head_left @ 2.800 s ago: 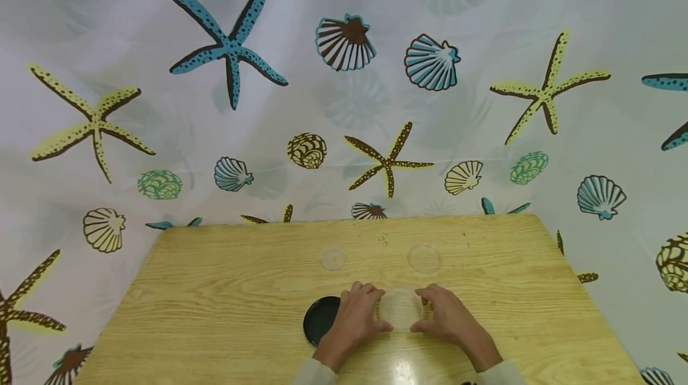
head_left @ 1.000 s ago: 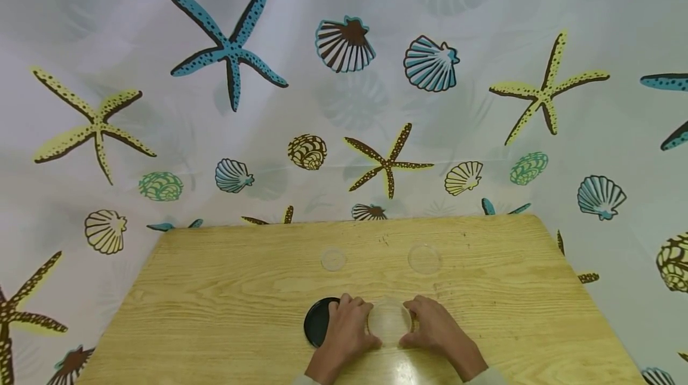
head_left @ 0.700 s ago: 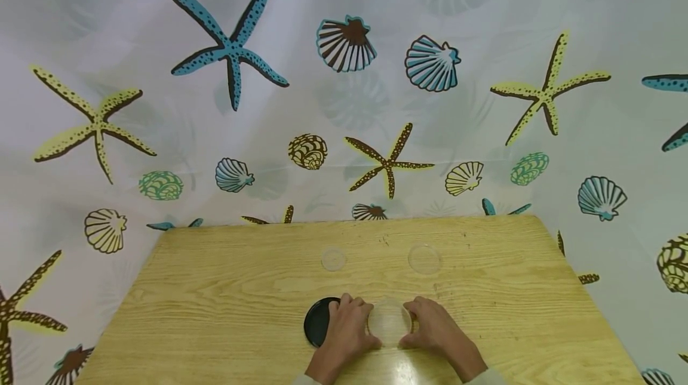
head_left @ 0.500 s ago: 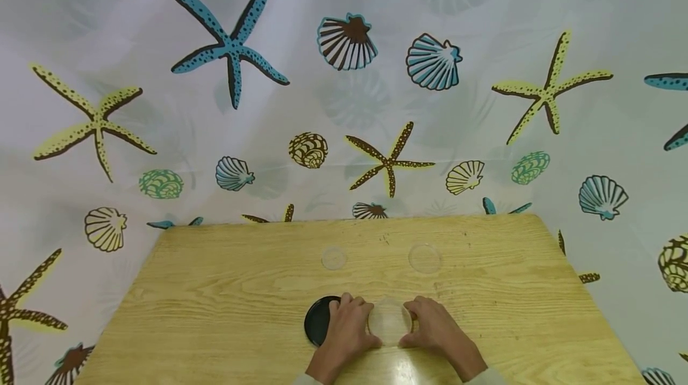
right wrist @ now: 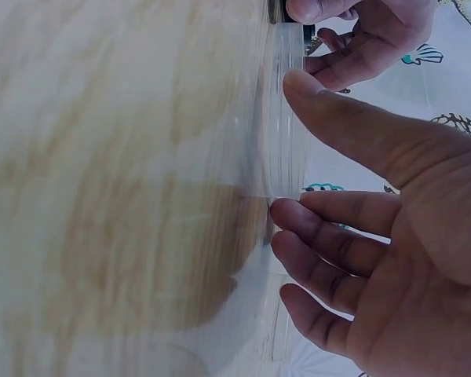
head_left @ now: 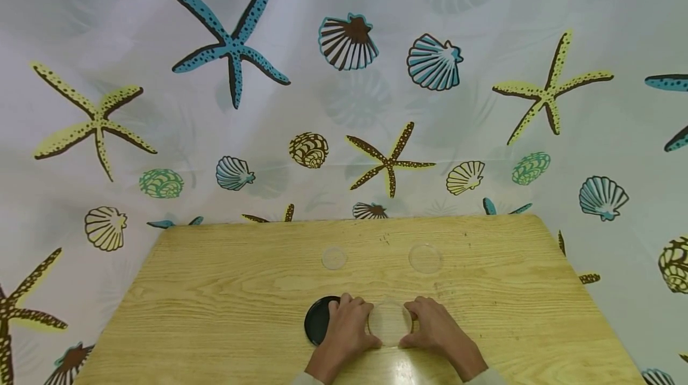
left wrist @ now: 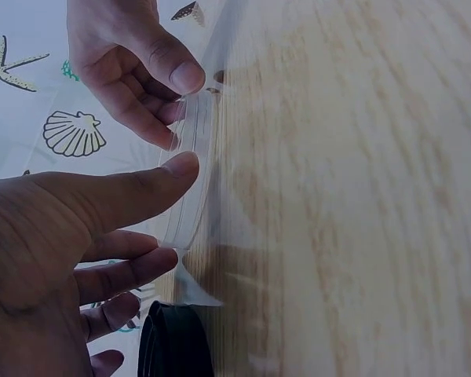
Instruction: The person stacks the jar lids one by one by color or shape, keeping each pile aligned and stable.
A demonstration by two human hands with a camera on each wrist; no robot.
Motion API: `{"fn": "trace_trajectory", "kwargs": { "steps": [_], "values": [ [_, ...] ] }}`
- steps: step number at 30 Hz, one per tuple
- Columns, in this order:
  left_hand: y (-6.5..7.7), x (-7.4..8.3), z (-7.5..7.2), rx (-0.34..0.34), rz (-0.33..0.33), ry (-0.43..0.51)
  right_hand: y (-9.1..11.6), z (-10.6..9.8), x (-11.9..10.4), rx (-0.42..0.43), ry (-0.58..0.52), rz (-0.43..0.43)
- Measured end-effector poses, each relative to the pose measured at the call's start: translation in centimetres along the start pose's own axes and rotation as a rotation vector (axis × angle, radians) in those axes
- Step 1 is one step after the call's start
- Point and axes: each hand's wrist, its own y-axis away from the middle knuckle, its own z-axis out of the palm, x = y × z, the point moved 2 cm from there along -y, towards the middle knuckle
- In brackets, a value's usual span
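Note:
A clear, round, shallow plastic lid [head_left: 390, 322] lies flat on the table between my hands, low in the head view. My left hand [head_left: 346, 328] grips its left edge with thumb and forefinger. On the opposite edge, the thumb and fingers of my right hand [head_left: 438, 331] hold it the same way. Both wrist views show the lid's thin, ridged side wall [left wrist: 196, 169] upright on the wood. A black round lid [head_left: 318, 320] sits just left of it, partly hidden by my left hand.
Farther back lie two more clear discs, a smaller one [head_left: 334, 258] at left and a larger one [head_left: 425, 258] at right. The wooden table [head_left: 226, 289] ends at a white curtain [head_left: 344, 104] printed with shells and starfish.
Compared with 2.8 seconds ago, both hands and the clear lid have shifted slightly left and toward me. Over the last second they have stayed still.

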Motion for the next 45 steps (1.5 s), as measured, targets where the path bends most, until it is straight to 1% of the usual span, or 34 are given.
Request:
{"fn": "trace_trajectory", "kwargs": {
  "steps": [6, 13, 22, 28, 34, 38, 45],
  "values": [
    [0.0, -0.1, -0.1, -0.003, 0.006, 0.015, 0.1, -0.1, -0.1, 0.007, -0.006, -0.002],
    [0.0, -0.2, -0.2, -0.008, -0.004, 0.045, 0.1, -0.3, -0.1, -0.002, -0.040, 0.003],
    [-0.1, -0.4, -0.6, -0.032, -0.009, 0.074, 0.1, -0.2, 0.2, -0.008, -0.046, 0.006],
    [-0.1, -0.6, -0.8, -0.055, -0.027, 0.088, 0.1, -0.3, 0.3, -0.009, -0.062, 0.008],
    [-0.2, -0.5, -1.0, -0.047, -0.030, 0.108, 0.2, -0.5, 0.2, -0.013, -0.035, 0.020],
    [-0.4, -0.4, -1.2, -0.040, -0.028, 0.086, 0.2, -0.8, 0.1, -0.008, -0.012, 0.026],
    [-0.9, -0.2, -1.6, -0.013, -0.035, 0.097, 0.2, -1.5, 0.3, 0.036, -0.011, 0.058]
  ]
}}
